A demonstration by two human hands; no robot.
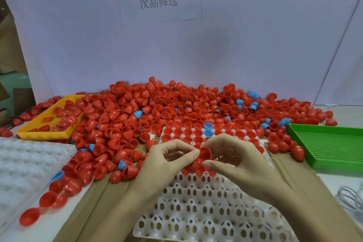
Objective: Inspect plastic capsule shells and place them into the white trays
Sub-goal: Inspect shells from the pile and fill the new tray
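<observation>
A red capsule shell (205,154) is pinched between the fingers of the left hand (167,165) and right hand (235,160), above the white tray (206,208) whose far pockets hold red and blue shells. Behind lies a heap of shells (157,108) spilling over the bench, into a yellow tray (47,133). A green perforated tray (332,143) sits right; another white tray (25,165) left.

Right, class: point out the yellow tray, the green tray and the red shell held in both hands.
yellow tray (44,135): head view, on its near front wall.
green tray (332,144): head view, on its perforated floor.
red shell (205,153): head view, on its rounded outer side between the fingers.
</observation>
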